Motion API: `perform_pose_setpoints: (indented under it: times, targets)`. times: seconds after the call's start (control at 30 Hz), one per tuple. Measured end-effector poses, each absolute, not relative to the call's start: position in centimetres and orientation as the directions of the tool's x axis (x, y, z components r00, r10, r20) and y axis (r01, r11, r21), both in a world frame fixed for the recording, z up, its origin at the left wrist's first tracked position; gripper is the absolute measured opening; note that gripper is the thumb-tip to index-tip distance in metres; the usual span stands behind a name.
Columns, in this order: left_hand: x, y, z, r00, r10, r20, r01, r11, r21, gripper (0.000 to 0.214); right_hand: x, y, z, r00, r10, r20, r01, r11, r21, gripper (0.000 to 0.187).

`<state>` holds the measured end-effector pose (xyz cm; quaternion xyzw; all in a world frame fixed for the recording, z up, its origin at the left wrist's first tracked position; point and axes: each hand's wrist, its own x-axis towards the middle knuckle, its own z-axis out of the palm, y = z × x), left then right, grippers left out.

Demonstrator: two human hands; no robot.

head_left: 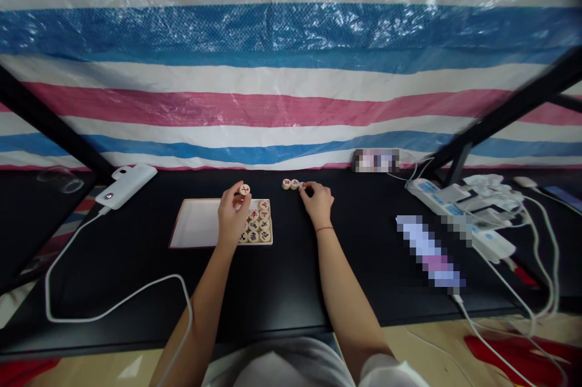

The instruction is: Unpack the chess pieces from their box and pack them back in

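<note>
Between the fingertips of my left hand (231,211) is a round Chinese chess piece (245,190) with a red character, held just above the open box (271,223). Rows of pieces (253,236), some marked red and some black, fill the right part of that box; my hand and wrist hide some of them. My right hand (318,200) pinches another red-marked chess piece (302,185) on the black table. It sits at the right end of a short row, touching or close to two pieces (290,183) to its left.
A white power bank (127,185) with a cable lies at the left, near a clear cup (63,179). On the right are a blurred-out phone (427,250), a power strip (459,217) with chargers, and tangled cables. A blurred-out device (376,160) stands by the striped sheet (273,108).
</note>
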<state>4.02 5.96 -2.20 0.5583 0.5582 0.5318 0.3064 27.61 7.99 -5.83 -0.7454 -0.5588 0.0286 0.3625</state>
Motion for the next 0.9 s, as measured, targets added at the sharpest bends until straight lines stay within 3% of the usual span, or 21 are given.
perform_pose_setpoints:
  times: [0.13, 0.2, 0.3, 0.37, 0.43, 0.73, 0.9]
  targets:
    - [4.4, 5.6, -1.6, -0.117, 0.936, 0.333, 0.434, -0.253, 0.864, 0.033, 26.8, 7.6, -4.3, 0.380, 0.825, 0.418, 0.813, -0.082, -0.577, 0.024]
    - [4.5, 5.4, -1.5, -0.048, 0.910, 0.412, 0.539, -0.324, 0.777, 0.028, 25.7, 7.0, -2.9, 0.346, 0.810, 0.473, 0.793, 0.017, -0.609, 0.026]
    - [4.8, 5.2, -1.6, 0.092, 0.869, 0.487, 0.627, -0.430, 0.649, 0.024, 23.1, 5.7, -0.9, 0.091, 0.888, 0.451, 0.632, 0.298, -0.716, 0.027]
    - [4.9, 5.1, -1.7, 0.156, 0.859, 0.487, 0.646, -0.462, 0.607, 0.022, 21.3, 4.9, -0.1, -0.095, 0.918, 0.385, 0.501, 0.378, -0.779, 0.025]
    - [5.0, 5.0, -1.8, 0.178, 0.863, 0.473, 0.660, -0.461, 0.593, 0.023, 20.1, 4.4, 0.1, -0.159, 0.920, 0.358, 0.441, 0.391, -0.808, 0.024]
    - [5.1, 5.2, -2.5, 0.233, 0.845, 0.482, 0.649, -0.504, 0.570, 0.034, 20.9, 5.4, -1.3, -0.031, 0.943, 0.331, 0.305, 0.324, -0.895, 0.032]
    - [5.0, 5.4, -2.8, 0.227, 0.847, 0.481, 0.638, -0.503, 0.583, 0.050, 26.4, 6.9, -2.9, 0.346, 0.821, 0.455, 0.610, 0.172, -0.773, 0.036]
